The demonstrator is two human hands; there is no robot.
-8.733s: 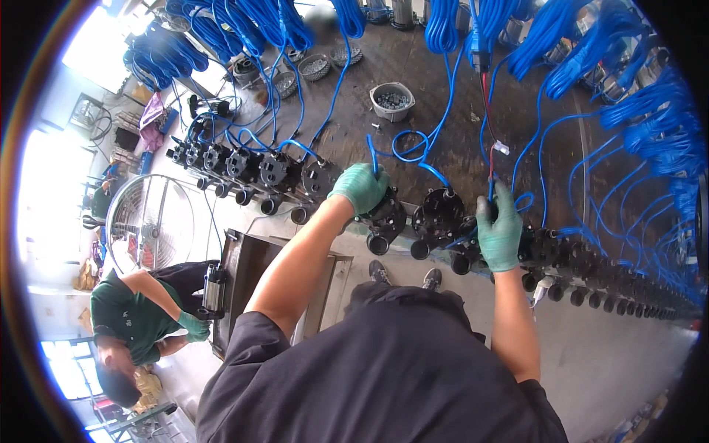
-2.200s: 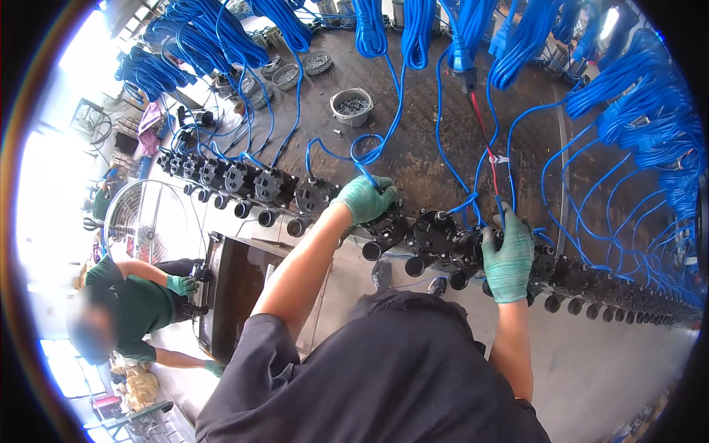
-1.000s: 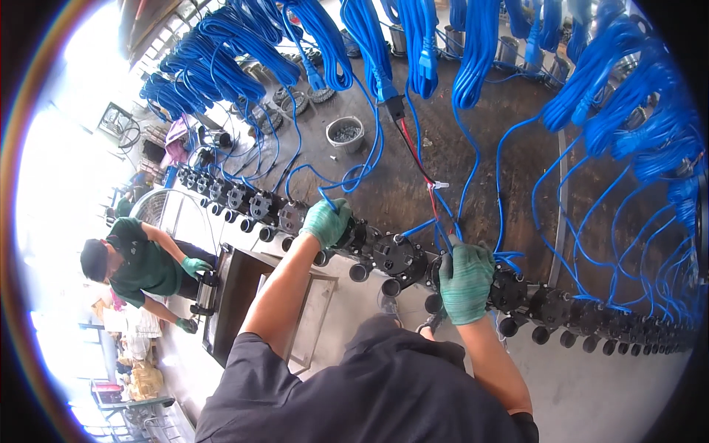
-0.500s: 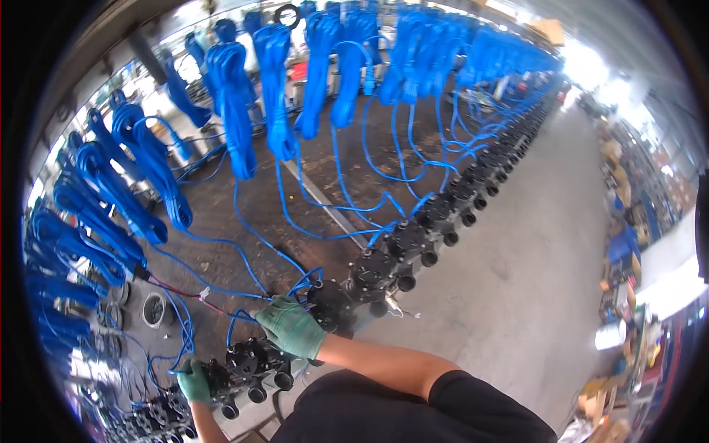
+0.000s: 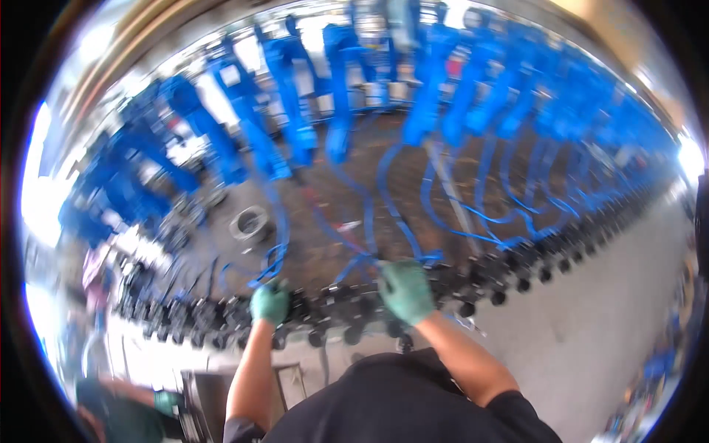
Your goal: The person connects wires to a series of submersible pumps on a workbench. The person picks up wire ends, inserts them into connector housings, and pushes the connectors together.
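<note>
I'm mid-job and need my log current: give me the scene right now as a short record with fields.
Left hand: green-gloved, at the row of black units; grip too blurred to read
Right hand: green-gloved, farther right along the row; grip also unclear
Blue cables: running over the dark tabletop
Cable bundles: blue, hanging beyond
Bowl: pale, round, on the tabletop
Co-worker: lower left, green top
Image: motion-blurred

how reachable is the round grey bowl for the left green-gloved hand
Probably yes: the round grey bowl sits on the dark brown tabletop beyond the left green-gloved hand. Looped blue cable lies close to the path; blur hides whether the hand grips anything.
</note>
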